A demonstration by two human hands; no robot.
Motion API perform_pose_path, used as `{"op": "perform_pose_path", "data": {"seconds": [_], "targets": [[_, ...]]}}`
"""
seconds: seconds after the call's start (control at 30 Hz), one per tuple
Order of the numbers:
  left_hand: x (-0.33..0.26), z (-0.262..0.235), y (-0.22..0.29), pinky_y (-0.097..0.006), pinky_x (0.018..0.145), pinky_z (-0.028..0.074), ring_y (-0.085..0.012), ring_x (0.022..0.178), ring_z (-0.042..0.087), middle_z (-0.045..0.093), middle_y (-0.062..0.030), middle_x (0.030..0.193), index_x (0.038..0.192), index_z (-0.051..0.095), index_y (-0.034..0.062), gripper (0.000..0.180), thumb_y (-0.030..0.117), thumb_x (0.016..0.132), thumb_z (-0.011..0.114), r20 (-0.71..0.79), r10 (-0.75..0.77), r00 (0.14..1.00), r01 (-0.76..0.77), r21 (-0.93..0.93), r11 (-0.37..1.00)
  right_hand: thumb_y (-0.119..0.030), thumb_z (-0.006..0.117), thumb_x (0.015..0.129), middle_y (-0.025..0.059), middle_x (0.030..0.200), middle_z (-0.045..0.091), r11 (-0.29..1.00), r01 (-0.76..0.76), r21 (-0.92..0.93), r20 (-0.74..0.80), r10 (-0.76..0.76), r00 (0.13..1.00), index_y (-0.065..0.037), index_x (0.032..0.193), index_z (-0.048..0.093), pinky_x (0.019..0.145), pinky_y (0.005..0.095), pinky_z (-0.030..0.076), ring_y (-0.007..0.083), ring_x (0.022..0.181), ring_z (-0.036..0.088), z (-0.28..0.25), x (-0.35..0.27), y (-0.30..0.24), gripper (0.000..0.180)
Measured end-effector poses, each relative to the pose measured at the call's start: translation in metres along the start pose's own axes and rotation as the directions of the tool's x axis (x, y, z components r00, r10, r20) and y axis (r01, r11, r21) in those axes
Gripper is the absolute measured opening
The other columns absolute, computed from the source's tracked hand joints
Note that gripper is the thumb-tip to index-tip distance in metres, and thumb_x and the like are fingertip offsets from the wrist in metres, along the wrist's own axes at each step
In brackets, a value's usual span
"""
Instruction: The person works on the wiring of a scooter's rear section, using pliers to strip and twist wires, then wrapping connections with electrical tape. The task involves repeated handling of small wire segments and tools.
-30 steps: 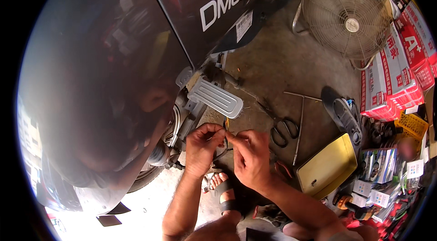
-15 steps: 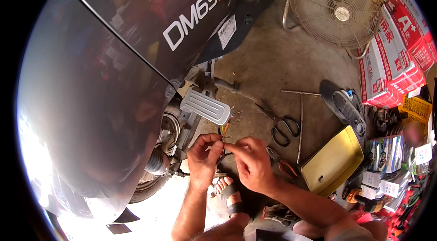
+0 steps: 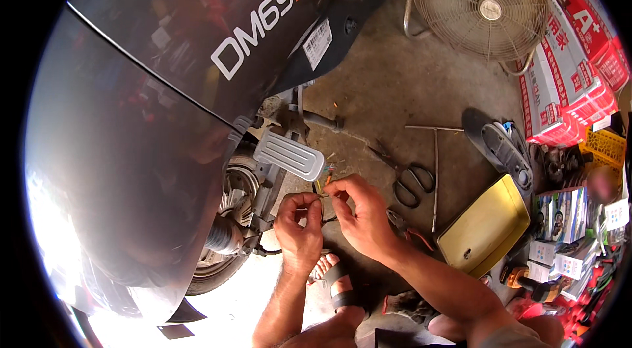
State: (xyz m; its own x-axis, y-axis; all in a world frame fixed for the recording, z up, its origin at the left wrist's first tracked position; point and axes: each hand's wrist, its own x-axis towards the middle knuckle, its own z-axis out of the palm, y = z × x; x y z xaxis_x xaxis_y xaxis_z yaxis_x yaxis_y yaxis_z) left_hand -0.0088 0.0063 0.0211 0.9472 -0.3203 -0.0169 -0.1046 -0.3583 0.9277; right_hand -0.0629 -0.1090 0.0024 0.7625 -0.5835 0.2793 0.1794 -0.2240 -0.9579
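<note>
My left hand point(image 3: 299, 229) and my right hand point(image 3: 359, 213) meet in the lower middle, beside a scooter's grey footrest point(image 3: 289, 155). Both pinch a small bundle of thin coloured wires point(image 3: 324, 180) that sticks up between the fingertips. A dark cable runs from the left hand toward the rear wheel point(image 3: 227, 216). The scooter's glossy black body panel point(image 3: 171, 98) fills the left and top. My sandalled foot point(image 3: 336, 282) shows below the hands.
On the concrete floor lie black scissors point(image 3: 411, 183), a T-handle wrench point(image 3: 434, 170), pliers point(image 3: 405, 226), a yellow tray point(image 3: 484, 229) and a sandal point(image 3: 500, 144). A floor fan point(image 3: 484, 6) stands at the top right, red-and-white cartons point(image 3: 566, 65) and small boxes point(image 3: 566, 216) to the right.
The view has shifted, so the scooter and hands sit lower and further right in the picture. Both hands keep pinching the wires, the right fingers raised slightly.
</note>
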Motion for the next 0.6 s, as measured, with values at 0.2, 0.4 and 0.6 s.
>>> {"op": "perform_pose_path", "data": {"seconds": [0.2,0.4,0.6], "targets": [[0.010,-0.004,-0.001,-0.030,0.067,0.049,-0.0209,0.076,0.061,0.062,-0.0098,0.084,0.088,0.062,0.0008,0.013,-0.009,0.079,0.062,0.047,0.379,0.924,-0.381,0.173,0.908,0.011,0.058,0.076,0.0146,0.086,0.062,0.999,-0.051,0.004,0.002,0.051,0.999,-0.003,0.092,0.059,0.062,0.0370,0.050,0.0300,0.070,0.063,0.003,0.002,0.000,0.022],[0.023,-0.010,-0.001,-0.035,0.069,0.050,-0.0266,0.078,0.062,0.062,-0.0113,0.083,0.083,0.063,0.0017,0.015,-0.011,0.075,0.064,0.152,0.592,0.792,-0.605,0.322,0.728,0.010,0.060,0.073,0.0127,0.087,0.060,1.000,-0.024,-0.017,0.041,0.025,0.999,-0.004,0.092,0.059,0.065,0.0397,0.048,0.0313,0.074,0.061,0.001,0.003,-0.006,0.024],[0.015,-0.009,-0.007,-0.030,0.072,0.051,-0.0208,0.077,0.064,0.064,-0.0093,0.086,0.090,0.061,0.0009,0.016,-0.009,0.078,0.067,0.028,0.355,0.934,-0.355,0.145,0.923,0.007,0.065,0.071,0.0080,0.092,0.059,0.955,0.113,-0.274,0.107,-0.086,0.990,-0.008,0.094,0.060,0.074,0.0392,0.042,0.0303,0.084,0.057,-0.002,0.003,-0.008,0.028]]}}
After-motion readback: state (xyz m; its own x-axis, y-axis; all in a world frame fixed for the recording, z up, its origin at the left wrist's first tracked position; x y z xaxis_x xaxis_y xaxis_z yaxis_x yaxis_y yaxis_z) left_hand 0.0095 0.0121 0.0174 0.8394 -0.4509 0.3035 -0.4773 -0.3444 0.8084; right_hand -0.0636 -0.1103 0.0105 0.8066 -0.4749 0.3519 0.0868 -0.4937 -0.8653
